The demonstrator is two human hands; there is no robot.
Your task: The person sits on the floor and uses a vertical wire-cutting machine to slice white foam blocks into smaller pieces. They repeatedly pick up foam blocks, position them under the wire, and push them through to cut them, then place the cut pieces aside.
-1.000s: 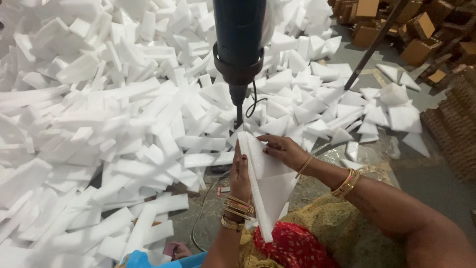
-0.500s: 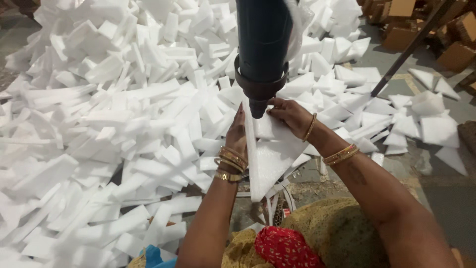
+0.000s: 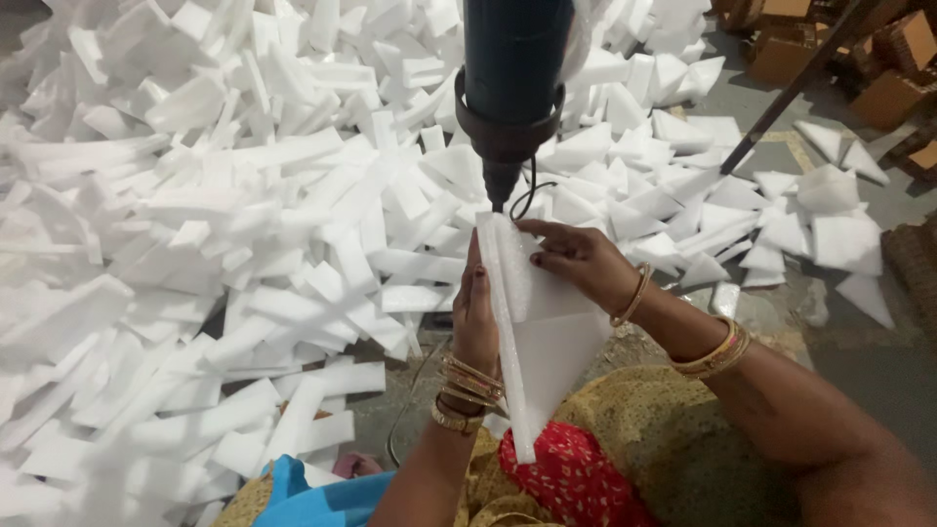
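Hundreds of cut foam strips (image 3: pixel 244 224) already heaped left of the cutter (image 3: pixel 512 88); left hand (image 3: pixel 475 312) and right hand (image 3: pixel 576 259) grip another foam sheet (image 3: pixel 547 342), uncut.

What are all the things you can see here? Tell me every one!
foam piece: one, white, held on edge between both hands under the tool
tool: one, dark blue-black, hanging top centre, tip at the foam's upper end
foam strips: too many to count, white, heaped left and centre
foam triangles: many, white, on the floor at right
cardboard boxes: several, brown, top right
rod: one, dark, slanting top right
bangles: several, gold, on both wrists
left hand: against the foam's left face
right hand: on its right face
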